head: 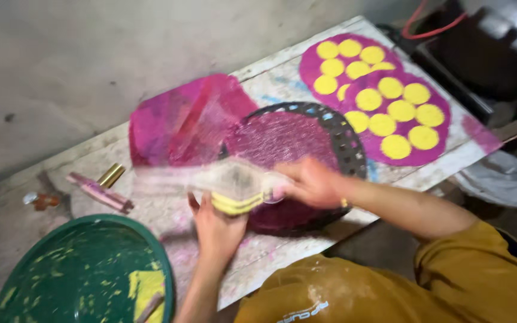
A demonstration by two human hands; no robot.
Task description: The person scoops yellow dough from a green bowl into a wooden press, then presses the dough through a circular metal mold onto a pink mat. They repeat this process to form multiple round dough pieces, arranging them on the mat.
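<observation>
- The green round tray (85, 269) smeared with yellow is cut off by the lower edge, down and to the left of the left hand's fingers; a yellow slab in it is only partly in view.
- The dark perforated round tray (349, 143) lies mostly hidden under a magenta disc (276, 140), just beyond both hands.
- Two magenta discs dotted with yellow rounds (390, 107) lie well beyond the right hand's fingers.
- A blurred clear sheet (169, 176) with a yellow stack (234, 202) under it sits between the hands; its edges cannot be made out.
- The right hand (312, 182) has its fingers curled together, pinching the sheet's end.
- The left hand (216, 230) cups the stack from below, fingers slightly spread, tips hidden.
</observation>
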